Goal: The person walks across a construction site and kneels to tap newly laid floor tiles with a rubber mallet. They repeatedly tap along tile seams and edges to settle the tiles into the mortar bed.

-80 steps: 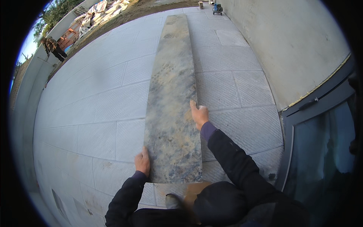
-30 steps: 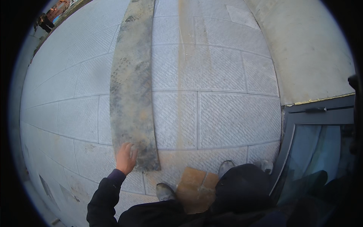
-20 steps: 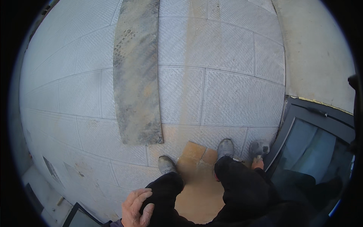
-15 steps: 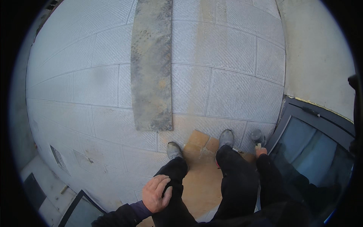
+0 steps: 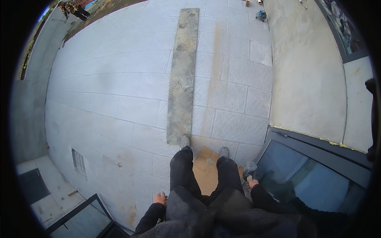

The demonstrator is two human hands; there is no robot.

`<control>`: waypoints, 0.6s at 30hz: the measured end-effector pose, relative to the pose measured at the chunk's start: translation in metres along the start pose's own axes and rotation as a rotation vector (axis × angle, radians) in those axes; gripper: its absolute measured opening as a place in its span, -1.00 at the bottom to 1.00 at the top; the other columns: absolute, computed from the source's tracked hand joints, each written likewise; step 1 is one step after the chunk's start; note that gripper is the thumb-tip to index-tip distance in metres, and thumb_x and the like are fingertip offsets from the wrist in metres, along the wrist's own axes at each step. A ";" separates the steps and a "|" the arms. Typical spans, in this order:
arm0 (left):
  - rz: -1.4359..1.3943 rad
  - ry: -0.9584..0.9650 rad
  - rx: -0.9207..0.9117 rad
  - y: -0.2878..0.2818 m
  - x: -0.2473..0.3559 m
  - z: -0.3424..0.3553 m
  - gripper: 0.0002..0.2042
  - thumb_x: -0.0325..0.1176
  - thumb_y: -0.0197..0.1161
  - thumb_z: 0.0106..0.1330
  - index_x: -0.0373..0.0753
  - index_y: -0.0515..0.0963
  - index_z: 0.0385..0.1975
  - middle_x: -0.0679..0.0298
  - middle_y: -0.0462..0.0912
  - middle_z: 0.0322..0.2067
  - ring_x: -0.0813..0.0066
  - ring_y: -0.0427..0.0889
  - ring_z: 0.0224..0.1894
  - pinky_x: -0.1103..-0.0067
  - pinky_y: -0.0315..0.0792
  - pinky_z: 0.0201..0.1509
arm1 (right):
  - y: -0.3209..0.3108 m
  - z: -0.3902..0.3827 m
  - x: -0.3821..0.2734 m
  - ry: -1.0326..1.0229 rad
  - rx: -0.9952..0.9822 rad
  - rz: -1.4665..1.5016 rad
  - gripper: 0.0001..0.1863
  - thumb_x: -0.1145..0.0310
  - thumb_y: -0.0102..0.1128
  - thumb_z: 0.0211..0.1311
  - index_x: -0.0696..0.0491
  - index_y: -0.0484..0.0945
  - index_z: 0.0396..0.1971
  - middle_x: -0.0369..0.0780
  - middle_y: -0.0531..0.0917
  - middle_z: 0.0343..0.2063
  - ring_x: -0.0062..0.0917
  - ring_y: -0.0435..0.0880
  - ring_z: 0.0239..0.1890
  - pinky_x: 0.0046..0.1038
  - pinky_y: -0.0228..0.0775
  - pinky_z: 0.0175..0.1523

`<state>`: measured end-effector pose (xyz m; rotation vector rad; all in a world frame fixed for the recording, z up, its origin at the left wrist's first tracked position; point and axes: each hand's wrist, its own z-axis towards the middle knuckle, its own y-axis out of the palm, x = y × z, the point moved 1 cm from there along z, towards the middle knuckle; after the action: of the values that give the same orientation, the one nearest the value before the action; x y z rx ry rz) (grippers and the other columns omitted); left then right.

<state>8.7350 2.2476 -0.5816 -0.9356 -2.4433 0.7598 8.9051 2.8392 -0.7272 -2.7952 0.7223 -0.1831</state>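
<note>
My right hand (image 5: 252, 183) is closed round the short pale handle of what looks like a mallet (image 5: 250, 168). Its thick grey cylindrical head is beside the dark-framed glass door, low at the right. On the other side, my left hand (image 5: 160, 198) hangs by my left thigh, empty as far as I can see, with its fingers loosely apart. Between my legs lies a brown cardboard sheet (image 5: 205, 178) with torn pieces at its far end. My left shoe (image 5: 185, 141) is at the near end of a long, dirty grey plank (image 5: 182, 79); my right shoe (image 5: 224, 152) stands right of it.
Grey textured paving slabs (image 5: 147, 107) surround the plank. A glass door (image 5: 301, 166) stands at my right, and another framed pane (image 5: 85, 218) at lower left. Far off are a small blue machine (image 5: 261, 15) and a person in patterned clothing (image 5: 73, 10). Walls run along both sides.
I have risen more upright, so more of the yard shows. My left hand has come off my left knee to beside the thigh. My left shoe has moved forward to the plank's end.
</note>
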 end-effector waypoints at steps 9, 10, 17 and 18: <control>0.163 -0.294 -0.368 -0.225 0.003 0.044 -0.57 -0.01 0.06 0.52 -0.28 0.67 -0.04 -0.04 0.78 -0.19 0.03 0.78 -0.16 0.23 0.59 -0.16 | 0.085 -0.192 -0.090 0.024 0.159 -0.027 -0.52 0.03 0.42 0.33 0.21 0.57 -0.40 -0.09 0.58 -0.56 -0.26 0.57 -0.66 -0.17 0.37 -0.57; 0.132 -0.315 -0.393 -0.253 0.018 0.078 -0.57 -0.02 0.06 0.52 -0.30 0.65 -0.04 -0.02 0.79 -0.21 0.07 0.79 -0.21 0.24 0.60 -0.21 | 0.101 -0.217 -0.104 0.095 0.136 0.107 -0.55 0.03 0.42 0.33 0.16 0.57 -0.44 -0.11 0.58 -0.57 -0.32 0.53 -0.67 -0.22 0.29 -0.57; 0.365 0.256 -0.279 -0.431 0.216 0.341 -0.62 -0.15 0.07 0.53 -0.40 0.60 -0.05 0.04 0.81 -0.26 0.29 0.82 -0.36 0.41 0.63 -0.36 | 0.236 -0.304 -0.228 0.011 0.126 -0.208 -0.46 -0.10 0.38 0.37 0.18 0.65 -0.38 -0.19 0.63 -0.52 -0.39 0.55 -0.56 -0.30 0.37 -0.42; 0.398 0.356 -0.265 -0.456 0.259 0.365 -0.62 -0.15 0.08 0.53 -0.40 0.60 -0.05 0.05 0.81 -0.26 0.31 0.82 -0.35 0.41 0.62 -0.36 | 0.257 -0.302 -0.237 -0.001 0.135 -0.344 -0.39 -0.17 0.34 0.36 0.21 0.67 -0.29 -0.12 0.67 -0.40 -0.33 0.60 -0.40 -0.26 0.41 -0.27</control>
<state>8.1395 2.0203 -0.5323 -1.5424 -2.0975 0.3480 8.5266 2.6755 -0.5202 -2.7660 0.2129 -0.2802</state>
